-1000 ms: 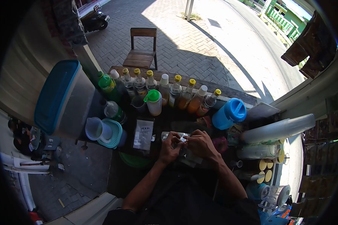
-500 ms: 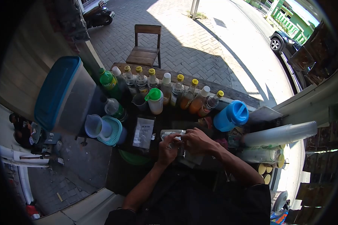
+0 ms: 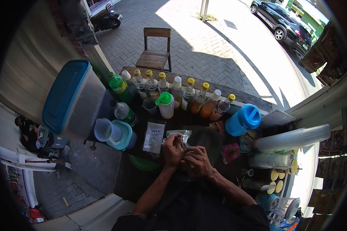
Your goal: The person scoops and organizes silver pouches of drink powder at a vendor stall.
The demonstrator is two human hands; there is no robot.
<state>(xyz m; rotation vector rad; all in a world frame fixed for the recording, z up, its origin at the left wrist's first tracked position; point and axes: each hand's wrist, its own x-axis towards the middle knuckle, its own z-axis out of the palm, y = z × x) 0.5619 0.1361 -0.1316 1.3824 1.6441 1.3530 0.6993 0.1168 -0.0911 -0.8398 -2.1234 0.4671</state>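
Observation:
My left hand [image 3: 173, 151] is closed in a pinch, fingertips upward, over the near side of the dark table. Close beside it, slightly nearer my body, my right hand [image 3: 197, 161] is also closed, fingers curled. A thin strand seems to run between the fingertips, but what they hold is too small and covered to name. Just beyond the hands lies a shiny clear-and-silver plastic packet [image 3: 184, 134], partly hidden by my left hand. To its left is a flat pack of clear plastic bags [image 3: 154, 137] with a printed label.
A row of bottles [image 3: 188, 93] lines the table's far edge, with a green-lidded shaker [image 3: 165, 105] before it. A blue jug [image 3: 243, 120] and stacked plastic cups [image 3: 293, 138] stand right. Left are a blue-lidded tub [image 3: 67, 96] and a turquoise basket [image 3: 121, 135].
My right hand has come down toward my body, from above the left hand to beside it. The dark car has moved further into view on the street. The whole view has shifted slightly.

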